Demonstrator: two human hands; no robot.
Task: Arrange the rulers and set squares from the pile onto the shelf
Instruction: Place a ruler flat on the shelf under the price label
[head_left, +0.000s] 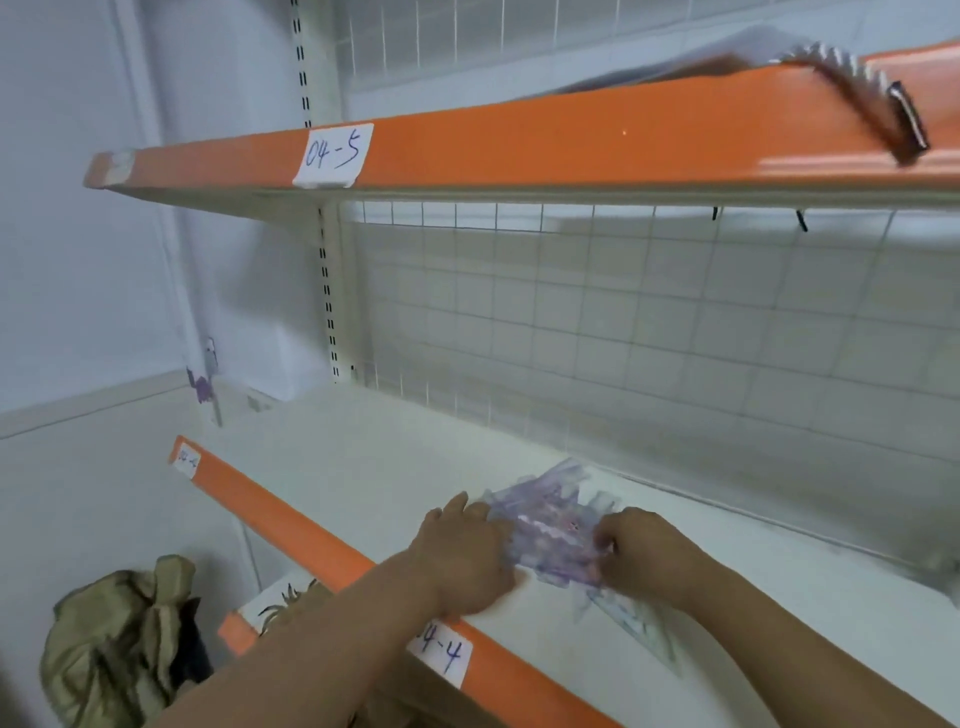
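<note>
A pile of clear, purple-marked rulers and set squares (550, 525) lies on the white shelf (374, 467) labelled 04-4. My left hand (467, 551) presses on the pile's left side, fingers curled over its edge. My right hand (639, 556) grips the pile's right side. One clear set square (639, 623) sticks out toward the shelf's front, under my right wrist. The frame is blurred, so single pieces are hard to tell apart.
The shelf has an orange front lip (291, 525) and a wire grid back (623, 322). Above it is the orange-edged shelf 04-5 (519, 140), with a toothed hair clip (872, 98) hanging over its edge. A tan bag (119, 639) sits low on the left.
</note>
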